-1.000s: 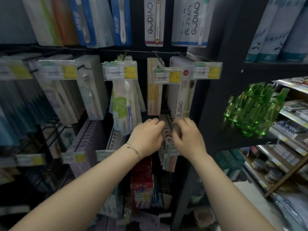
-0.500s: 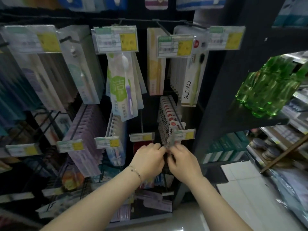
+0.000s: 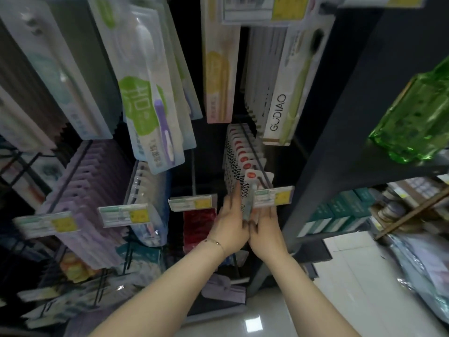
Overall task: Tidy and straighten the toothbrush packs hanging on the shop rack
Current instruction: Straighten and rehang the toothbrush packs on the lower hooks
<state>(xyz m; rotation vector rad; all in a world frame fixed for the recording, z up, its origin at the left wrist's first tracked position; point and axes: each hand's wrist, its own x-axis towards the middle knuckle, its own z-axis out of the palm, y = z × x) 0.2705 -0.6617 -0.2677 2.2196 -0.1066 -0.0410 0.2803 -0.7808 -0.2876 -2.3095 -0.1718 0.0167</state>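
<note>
Hands meeting at rack's [image 3: 323, 132] right edge, left hand [image 3: 230, 224] pressing straight fingers [image 3: 234, 199] on front toothbrush pack [image 3: 248, 188], right hand [image 3: 266, 227] touching its other side, grip unclear.

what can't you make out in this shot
Head view:
Fingers of the right hand: tips behind the white-and-yellow price tag.
Lower part of the white red-dotted toothbrush pack: behind the left hand.
Tag print: blurred.
Part of the green translucent bottles: past right edge.

Left hand [image 3: 230, 222] flat against the front 10000 pack [image 3: 248, 188], right hand [image 3: 266, 226] touching it just under the price tag [image 3: 272, 197].
</note>
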